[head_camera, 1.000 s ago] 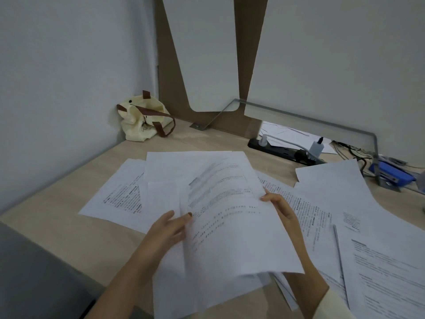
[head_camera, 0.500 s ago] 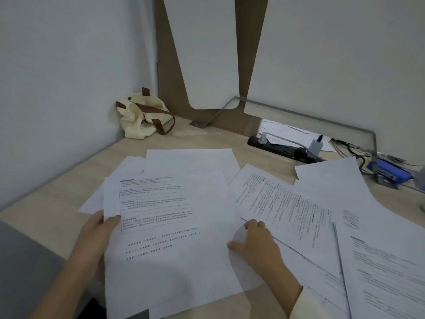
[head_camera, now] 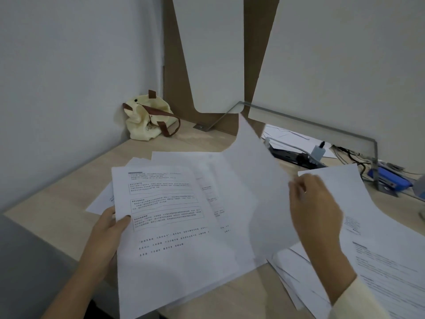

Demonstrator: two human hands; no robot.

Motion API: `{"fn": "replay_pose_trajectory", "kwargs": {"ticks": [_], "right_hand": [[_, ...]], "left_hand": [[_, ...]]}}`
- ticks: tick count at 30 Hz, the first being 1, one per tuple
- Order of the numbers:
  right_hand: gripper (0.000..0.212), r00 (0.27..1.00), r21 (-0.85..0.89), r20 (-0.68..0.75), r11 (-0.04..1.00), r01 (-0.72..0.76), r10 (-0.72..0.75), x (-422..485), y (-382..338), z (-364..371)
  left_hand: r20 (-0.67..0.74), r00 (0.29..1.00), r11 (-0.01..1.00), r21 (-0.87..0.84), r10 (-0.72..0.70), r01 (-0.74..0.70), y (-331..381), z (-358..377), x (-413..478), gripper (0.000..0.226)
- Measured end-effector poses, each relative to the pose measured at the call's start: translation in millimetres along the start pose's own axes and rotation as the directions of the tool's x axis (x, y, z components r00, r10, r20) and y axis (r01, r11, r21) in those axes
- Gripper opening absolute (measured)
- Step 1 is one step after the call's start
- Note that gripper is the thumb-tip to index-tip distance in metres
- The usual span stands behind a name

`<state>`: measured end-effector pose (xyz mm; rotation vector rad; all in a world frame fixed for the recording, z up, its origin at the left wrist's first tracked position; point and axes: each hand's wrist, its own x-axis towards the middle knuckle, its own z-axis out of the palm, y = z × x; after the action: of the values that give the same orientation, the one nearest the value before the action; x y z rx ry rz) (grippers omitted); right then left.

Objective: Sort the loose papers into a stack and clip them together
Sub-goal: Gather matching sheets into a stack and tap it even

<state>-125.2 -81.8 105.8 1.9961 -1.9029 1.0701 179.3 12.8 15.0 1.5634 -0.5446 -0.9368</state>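
Far out past the left hand (head_camera: 108,229), a plain grey wall (head_camera: 57,77) met the pale wood counter (head_camera: 57,210). A cream bag (head_camera: 147,118) with brown straps was slumped in the corner beyond that hand. The left hand gripped the left edge of the paper stack (head_camera: 184,238), thumb on top of the printed page. The stack sat between both hands, its near end hanging over the counter's edge. Just left of the right hand (head_camera: 315,208) a blank sheet (head_camera: 257,180) stood tilted up. That hand was pinching its right edge, though it was kinda blurry. Beyond the right hand were a black power strip (head_camera: 296,157), a metal rail (head_camera: 322,127) under white panels, and some blue gadget (head_camera: 391,180). More loose papers (head_camera: 379,238) lay under and right of the right hand.
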Motion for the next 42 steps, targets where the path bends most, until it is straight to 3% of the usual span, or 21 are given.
{"fn": "replay_pose_trajectory", "kwargs": {"ticks": [2,5,8,12,17,22,26,30,31,34,35,38,40,42], "right_hand": [[0.011,0.978,-0.001,-0.163,0.991,0.133,-0.132,9.4,-16.6,-20.1],[0.006,0.934,0.033,-0.195,0.949,0.313,-0.301,5.3,-38.7,-32.3],[0.009,0.913,0.081,-0.12,0.913,0.4,-0.39,-15.0,-57.1,-23.3],[0.014,0.858,0.1,0.088,0.862,0.498,-0.506,-54.7,-72.4,15.9],[0.037,0.788,0.11,0.328,0.85,0.516,-0.521,-101.2,-78.8,58.7],[0.036,0.758,0.139,0.363,0.836,0.532,-0.542,-118.1,-86.8,71.1],[0.015,0.768,0.186,0.304,0.826,0.531,-0.563,-122.0,-95.8,74.4],[0.023,0.746,0.297,0.416,0.853,0.429,-0.52,-127.1,-108.2,72.2],[0.024,0.704,0.379,0.466,0.84,0.389,-0.536,-128.4,-110.2,70.1],[0.036,0.575,0.572,0.659,0.82,0.036,-0.485,-117.6,-113.9,59.9],[0.032,0.601,0.583,0.665,0.811,-0.047,-0.443,-111.0,-109.2,59.1],[0.026,0.787,0.415,0.585,0.906,-0.082,-0.196,-81.0,-79.8,65.2],[0.04,0.795,0.177,0.607,0.979,-0.105,-0.024,-60.6,-57.1,67.4],[0.056,0.737,-0.037,0.666,0.992,-0.119,0.113,-48.1,-40.7,71.3]], "left_hand": [[-0.001,1.0,0.999,-0.03,0.01,-0.01,2.0,4.8,-2.3,0.029],[0.002,1.0,0.998,-0.066,0.01,-0.01,-1.0,11.4,-3.6,0.03],[0.006,1.0,0.993,-0.116,-0.022,0.022,-7.9,15.7,-4.8,0.03],[0.035,0.996,0.98,-0.181,-0.078,0.083,-13.9,18.5,-6.8,0.028],[0.124,0.988,0.968,-0.225,-0.088,0.114,-15.6,18.9,-10.2,0.035],[0.173,0.983,0.972,-0.213,-0.059,0.095,-15.4,20.1,-15.4,0.033],[0.208,0.977,0.979,-0.186,-0.037,0.077,-13.7,20.0,-17.9,0.034],[0.205,0.978,0.985,-0.162,-0.031,0.065,-14.4,22.1,-16.9,0.028],[0.191,0.981,0.988,-0.143,-0.037,0.065,-16.3,21.6,-16.6,0.028],[0.153,0.988,1.0,-0.006,-0.01,0.011,-20.4,18.7,-14.2,0.032],[0.137,0.991,1.0,0.024,0.008,-0.011,-19.8,17.0,-13.4,0.034],[0.082,0.996,0.996,0.076,0.043,-0.05,-14.3,7.1,-9.8,0.037],[0.027,0.997,0.991,0.111,0.07,-0.073,-11.1,-4.8,-6.2,0.035],[-0.014,0.997,0.99,0.119,0.073,-0.071,-9.0,-17.9,-3.8,0.026]]}}
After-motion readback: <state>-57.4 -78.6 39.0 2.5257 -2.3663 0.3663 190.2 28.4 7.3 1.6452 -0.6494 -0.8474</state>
